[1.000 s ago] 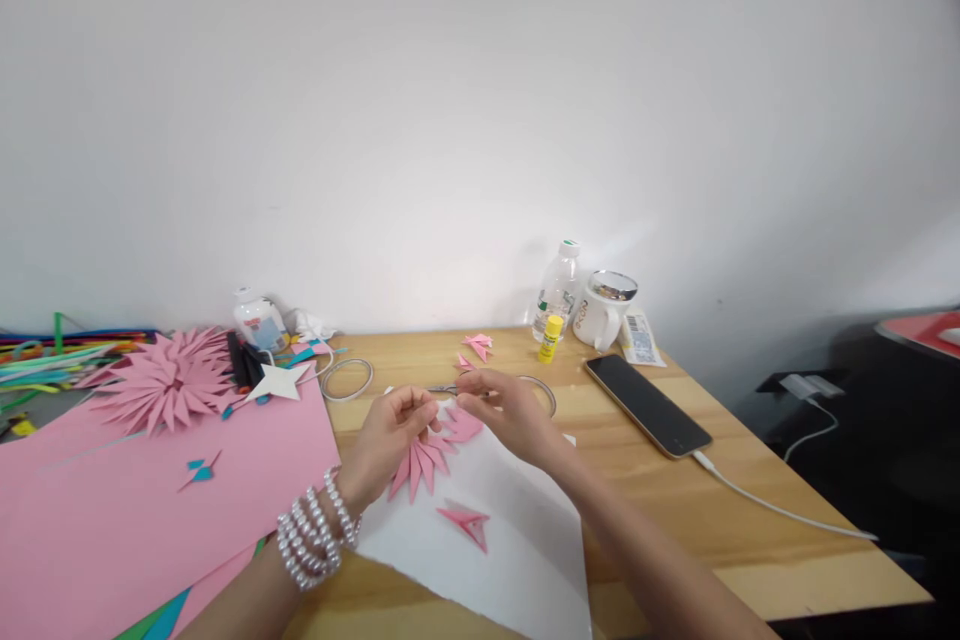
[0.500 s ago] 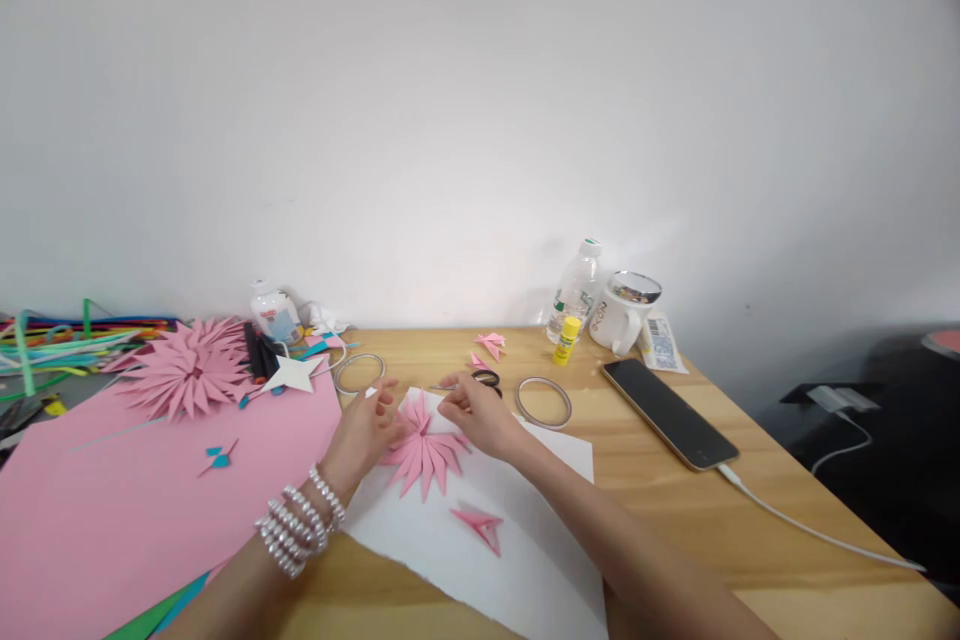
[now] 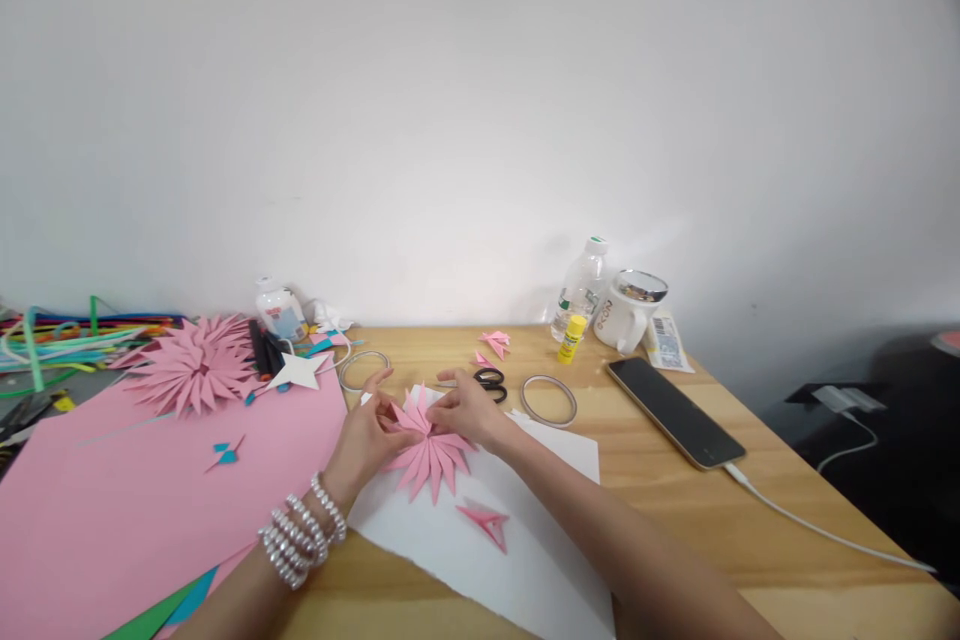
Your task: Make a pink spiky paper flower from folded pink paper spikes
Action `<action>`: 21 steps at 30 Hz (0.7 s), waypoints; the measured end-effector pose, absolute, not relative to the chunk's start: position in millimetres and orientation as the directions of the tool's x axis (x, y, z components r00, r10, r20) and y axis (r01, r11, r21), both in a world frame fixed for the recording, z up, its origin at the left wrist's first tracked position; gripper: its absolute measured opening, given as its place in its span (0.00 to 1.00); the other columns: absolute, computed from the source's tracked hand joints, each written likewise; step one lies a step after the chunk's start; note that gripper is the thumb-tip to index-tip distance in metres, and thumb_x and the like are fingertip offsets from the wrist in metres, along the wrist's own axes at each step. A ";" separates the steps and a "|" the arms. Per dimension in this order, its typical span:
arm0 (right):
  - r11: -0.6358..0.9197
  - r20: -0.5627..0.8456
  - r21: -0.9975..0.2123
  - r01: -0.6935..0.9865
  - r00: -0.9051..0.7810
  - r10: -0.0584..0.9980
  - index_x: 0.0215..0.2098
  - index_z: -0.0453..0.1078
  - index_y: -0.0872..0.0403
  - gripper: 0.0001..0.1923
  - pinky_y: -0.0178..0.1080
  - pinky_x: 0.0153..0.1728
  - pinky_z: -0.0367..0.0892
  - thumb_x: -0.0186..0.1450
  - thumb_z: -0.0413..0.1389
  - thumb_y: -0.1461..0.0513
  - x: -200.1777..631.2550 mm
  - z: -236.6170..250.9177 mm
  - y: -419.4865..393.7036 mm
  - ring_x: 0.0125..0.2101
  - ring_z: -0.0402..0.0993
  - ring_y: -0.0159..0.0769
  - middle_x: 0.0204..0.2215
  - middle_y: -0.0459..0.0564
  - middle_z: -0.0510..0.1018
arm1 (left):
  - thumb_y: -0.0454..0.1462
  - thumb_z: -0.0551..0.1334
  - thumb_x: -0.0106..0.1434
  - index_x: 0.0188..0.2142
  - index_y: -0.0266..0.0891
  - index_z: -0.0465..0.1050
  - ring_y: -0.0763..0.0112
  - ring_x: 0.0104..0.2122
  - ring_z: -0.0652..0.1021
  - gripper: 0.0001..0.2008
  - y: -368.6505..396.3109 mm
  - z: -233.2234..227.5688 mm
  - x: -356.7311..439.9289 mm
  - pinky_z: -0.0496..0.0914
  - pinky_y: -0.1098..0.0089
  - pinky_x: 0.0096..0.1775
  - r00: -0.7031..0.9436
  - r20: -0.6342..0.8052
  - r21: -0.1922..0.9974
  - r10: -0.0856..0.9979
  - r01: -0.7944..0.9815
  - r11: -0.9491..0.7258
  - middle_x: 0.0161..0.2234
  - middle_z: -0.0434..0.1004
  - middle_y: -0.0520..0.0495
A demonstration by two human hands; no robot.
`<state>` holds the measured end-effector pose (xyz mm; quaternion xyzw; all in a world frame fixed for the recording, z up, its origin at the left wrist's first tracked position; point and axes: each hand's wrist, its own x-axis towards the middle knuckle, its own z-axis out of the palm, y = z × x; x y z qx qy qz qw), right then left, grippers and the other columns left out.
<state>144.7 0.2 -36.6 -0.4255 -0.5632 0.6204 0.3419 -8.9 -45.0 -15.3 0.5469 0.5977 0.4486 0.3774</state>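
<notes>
wooden desk point(image 3: 750, 520), spiky pink paper flower point(image 3: 431, 455)

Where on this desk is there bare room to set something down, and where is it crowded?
Bare wood lies right of the white sheet, between the phone and its cable. The pink sheet is mostly bare. Crowded: the back left around the finished flower, and the bottle and mug corner. Both hands cover the middle flower.

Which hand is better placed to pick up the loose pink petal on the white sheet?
Right hand, probably: the loose pink petal lies on its side of the paper flower.
</notes>
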 end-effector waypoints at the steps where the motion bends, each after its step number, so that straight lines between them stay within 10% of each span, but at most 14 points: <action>1: -0.162 -0.139 -0.987 -0.024 -0.401 0.905 0.43 0.52 0.54 0.25 0.39 0.30 0.70 0.51 0.58 0.68 146.3 -36.1 -0.6 0.21 0.73 0.30 0.20 0.39 0.71 | 0.35 0.69 0.40 0.54 0.38 0.54 0.70 0.22 0.72 0.42 -45.8 -12.6 -8.5 0.66 0.70 0.25 -0.089 0.028 0.964 0.996 0.267 -0.003 0.23 0.68 0.57; 14: -0.116 -0.051 -0.959 -0.257 -0.247 0.968 0.34 0.60 0.55 0.17 0.40 0.32 0.72 0.49 0.61 0.59 157.7 -22.4 -1.5 0.24 0.73 0.31 0.25 0.43 0.70 | 0.38 0.69 0.45 0.28 0.32 0.75 0.65 0.30 0.77 0.11 -36.4 -4.2 -2.4 0.69 0.69 0.31 0.112 -0.293 0.946 0.950 -0.112 0.305 0.26 0.79 0.44; 21: -0.044 -0.104 -0.992 0.118 -0.573 0.813 0.17 0.65 0.57 0.10 0.36 0.34 0.71 0.51 0.59 0.60 192.2 8.3 11.8 0.28 0.74 0.31 0.20 0.44 0.72 | 0.38 0.69 0.45 0.28 0.34 0.74 0.60 0.40 0.76 0.11 -32.1 -0.7 -7.6 0.70 0.68 0.36 0.207 -0.319 0.937 0.925 -0.079 0.341 0.34 0.79 0.40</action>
